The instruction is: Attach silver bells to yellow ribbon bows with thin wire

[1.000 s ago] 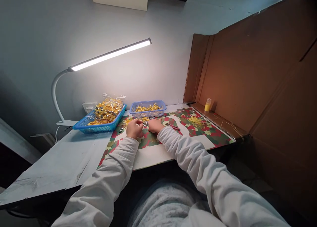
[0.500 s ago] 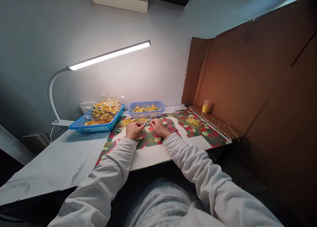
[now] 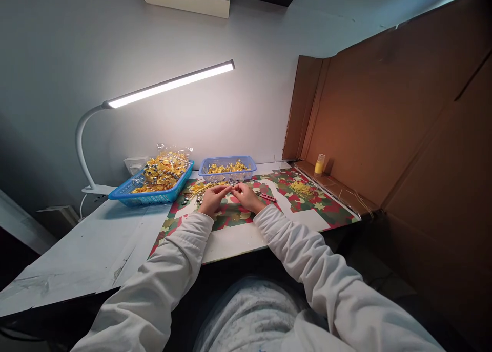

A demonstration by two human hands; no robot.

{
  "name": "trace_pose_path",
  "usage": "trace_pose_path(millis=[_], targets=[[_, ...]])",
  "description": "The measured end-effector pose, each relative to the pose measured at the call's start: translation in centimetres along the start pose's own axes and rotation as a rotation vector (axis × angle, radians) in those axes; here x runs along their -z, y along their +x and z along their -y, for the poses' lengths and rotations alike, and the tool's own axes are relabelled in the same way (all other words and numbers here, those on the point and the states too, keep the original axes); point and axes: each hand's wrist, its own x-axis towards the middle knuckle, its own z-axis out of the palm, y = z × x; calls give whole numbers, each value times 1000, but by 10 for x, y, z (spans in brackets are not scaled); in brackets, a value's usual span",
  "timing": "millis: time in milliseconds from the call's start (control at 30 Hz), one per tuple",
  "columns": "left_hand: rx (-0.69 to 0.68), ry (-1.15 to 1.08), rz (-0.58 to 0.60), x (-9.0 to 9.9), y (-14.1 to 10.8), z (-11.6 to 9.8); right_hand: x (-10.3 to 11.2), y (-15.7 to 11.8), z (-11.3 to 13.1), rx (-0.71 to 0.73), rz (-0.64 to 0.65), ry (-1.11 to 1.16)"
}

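Observation:
My left hand (image 3: pixel 212 199) and my right hand (image 3: pixel 246 197) meet fingertip to fingertip over the patterned sheet (image 3: pixel 234 218). Both are pinched closed, and whatever lies between the fingers is too small to name. Just beyond and left of them is a bunch of yellow cords (image 3: pixel 197 189), with small silvery bells or beads (image 3: pixel 199 198) beside my left hand. A red-handled tool (image 3: pixel 267 197), perhaps snippers, lies to the right of my right hand.
A blue basket (image 3: pixel 149 199) heaped with yellow ribbon pieces and silvery balls stands left. Behind my hands is a smaller basket (image 3: pixel 227 177) of yellow pieces. Yellow string (image 3: pixel 302 188) lies right, near a yellow bottle (image 3: pixel 319 165) and cardboard wall (image 3: pixel 384 111). A lamp (image 3: pixel 172 84) overhangs.
My left hand has moved right and slightly up, so its fingertips now meet those of my right hand. The small silvery pieces left of it show more.

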Motion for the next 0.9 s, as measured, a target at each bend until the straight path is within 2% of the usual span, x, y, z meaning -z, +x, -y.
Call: trace_pose_path(millis=[167, 300, 400, 667, 767, 900], targets=[[-112, 266, 37, 1, -2, 0, 9, 0, 3, -27, -131, 4], [-192, 426, 102, -2, -6, -1, 11, -3, 7, 61, -90, -24], [-190, 420, 120, -3, -7, -2, 11, -3, 8, 97, -95, 10], [27, -88, 151, -3, -4, -9, 18, 2, 0, -88, -233, 201], [128, -260, 141, -1, -4, -11, 17, 1, 0, -59, -217, 137], [224, -460, 118, 1, -5, -14, 13, -2, 4, 66, -187, 42]])
